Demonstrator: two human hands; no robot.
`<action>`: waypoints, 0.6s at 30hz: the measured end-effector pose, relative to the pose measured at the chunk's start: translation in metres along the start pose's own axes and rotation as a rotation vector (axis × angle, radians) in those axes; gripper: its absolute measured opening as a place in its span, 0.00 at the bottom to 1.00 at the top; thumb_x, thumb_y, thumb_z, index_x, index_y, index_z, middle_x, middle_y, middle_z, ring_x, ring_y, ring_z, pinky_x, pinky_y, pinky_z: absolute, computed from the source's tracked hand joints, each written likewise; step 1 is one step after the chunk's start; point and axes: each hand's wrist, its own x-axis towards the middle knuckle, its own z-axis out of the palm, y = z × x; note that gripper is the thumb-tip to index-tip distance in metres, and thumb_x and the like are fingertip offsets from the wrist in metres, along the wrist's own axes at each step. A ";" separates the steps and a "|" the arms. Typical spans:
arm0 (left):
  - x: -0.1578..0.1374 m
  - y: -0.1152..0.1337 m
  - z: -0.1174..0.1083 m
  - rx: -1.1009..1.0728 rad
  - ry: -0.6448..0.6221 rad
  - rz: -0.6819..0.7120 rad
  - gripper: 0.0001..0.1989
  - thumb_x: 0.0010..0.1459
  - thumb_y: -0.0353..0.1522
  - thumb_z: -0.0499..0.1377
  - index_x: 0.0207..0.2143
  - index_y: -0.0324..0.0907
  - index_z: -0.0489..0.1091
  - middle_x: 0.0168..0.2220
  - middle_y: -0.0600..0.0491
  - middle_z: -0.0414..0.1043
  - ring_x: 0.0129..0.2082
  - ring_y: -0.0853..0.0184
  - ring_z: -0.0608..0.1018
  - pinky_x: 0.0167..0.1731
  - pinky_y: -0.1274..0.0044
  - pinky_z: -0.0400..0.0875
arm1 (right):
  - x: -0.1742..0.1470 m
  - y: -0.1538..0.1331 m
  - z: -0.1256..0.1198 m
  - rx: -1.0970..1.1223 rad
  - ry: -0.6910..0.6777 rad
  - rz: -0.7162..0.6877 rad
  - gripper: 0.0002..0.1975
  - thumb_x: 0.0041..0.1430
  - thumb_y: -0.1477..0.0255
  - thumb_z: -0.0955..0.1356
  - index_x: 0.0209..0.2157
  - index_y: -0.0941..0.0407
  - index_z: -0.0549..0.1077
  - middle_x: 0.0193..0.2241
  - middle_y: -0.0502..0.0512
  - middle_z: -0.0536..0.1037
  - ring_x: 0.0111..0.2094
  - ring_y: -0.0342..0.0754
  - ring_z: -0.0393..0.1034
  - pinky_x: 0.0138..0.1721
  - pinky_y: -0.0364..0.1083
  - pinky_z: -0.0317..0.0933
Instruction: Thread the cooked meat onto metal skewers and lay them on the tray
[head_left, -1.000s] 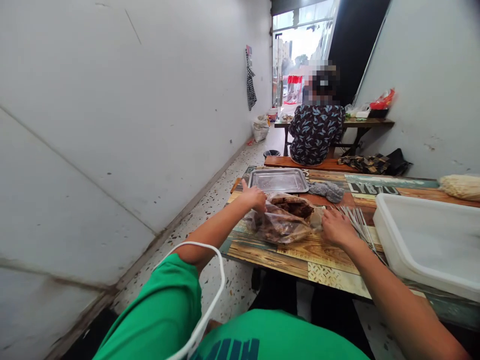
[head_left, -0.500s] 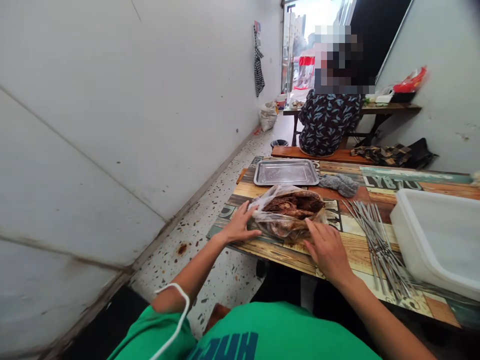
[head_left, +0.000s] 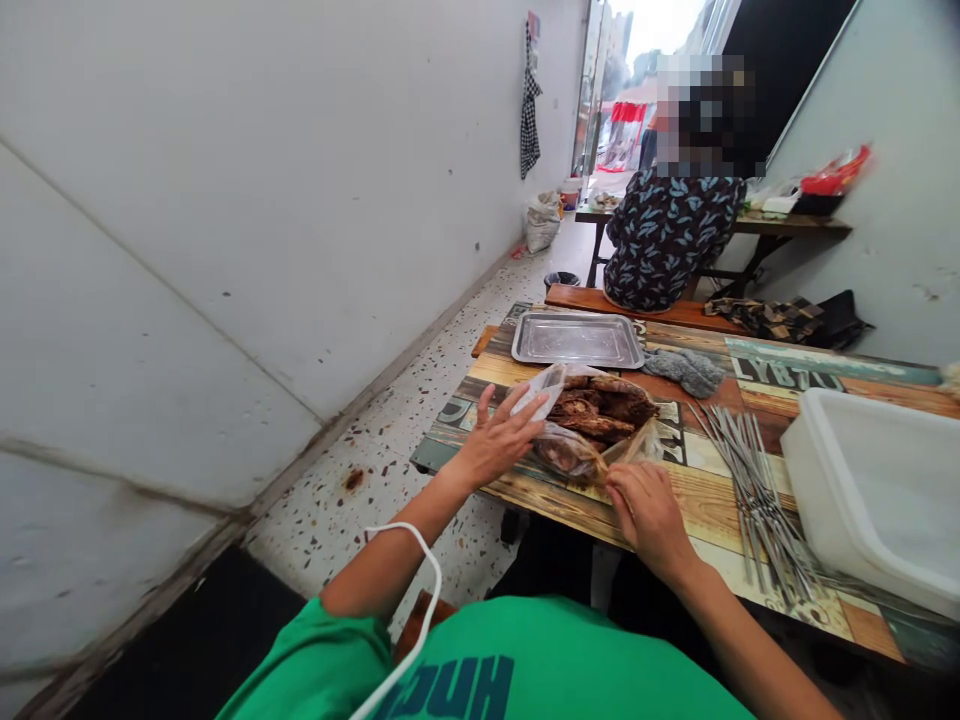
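Note:
A clear plastic bag (head_left: 566, 450) lies on the table with its mouth spread apart. Inside it sit dark brown pieces that look like cooked meat (head_left: 600, 410). My left hand (head_left: 496, 440) is at the bag's left side, fingers stretched out and touching the plastic. At the near right edge, my right hand (head_left: 651, 510) pinches the bag's rim between its fingers. Behind the bag is a shallow metal tray (head_left: 577, 340), with a grey cloth or glove (head_left: 684, 370) beside it.
Several metal skewers (head_left: 754, 490) lie in a loose pile on the wood-patterned table (head_left: 709, 480). A deep white plastic tub (head_left: 832, 490) stands at the right. Beyond the table, a person (head_left: 667, 235) sits on a bench (head_left: 574, 298), facing away. A white wall (head_left: 225, 250) runs along the left.
My right hand has closed on the bag's near right edge and drawn it towards me. My left hand has moved right over the bag's side. The bag's mouth is wider, with more brown pieces showing.

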 end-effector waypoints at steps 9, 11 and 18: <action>0.000 -0.009 -0.027 -0.278 0.006 -0.424 0.09 0.52 0.35 0.62 0.36 0.53 0.79 0.55 0.55 0.68 0.60 0.52 0.62 0.64 0.55 0.35 | -0.008 -0.009 0.013 -0.101 -0.054 -0.037 0.11 0.63 0.78 0.63 0.45 0.61 0.73 0.34 0.58 0.75 0.36 0.51 0.62 0.40 0.50 0.55; 0.025 -0.003 -0.040 -0.301 0.067 -0.518 0.08 0.54 0.35 0.61 0.35 0.52 0.80 0.59 0.55 0.63 0.61 0.52 0.59 0.62 0.55 0.43 | -0.011 -0.010 0.020 -0.166 -0.094 -0.041 0.10 0.62 0.78 0.64 0.41 0.59 0.75 0.34 0.59 0.75 0.36 0.52 0.62 0.39 0.50 0.55; 0.127 0.043 -0.007 -0.208 -0.171 -0.475 0.10 0.52 0.42 0.64 0.33 0.48 0.79 0.51 0.48 0.68 0.57 0.53 0.61 0.59 0.54 0.41 | -0.033 -0.016 0.008 -0.203 -0.115 0.081 0.08 0.62 0.76 0.64 0.34 0.56 0.76 0.29 0.57 0.70 0.33 0.51 0.61 0.36 0.49 0.57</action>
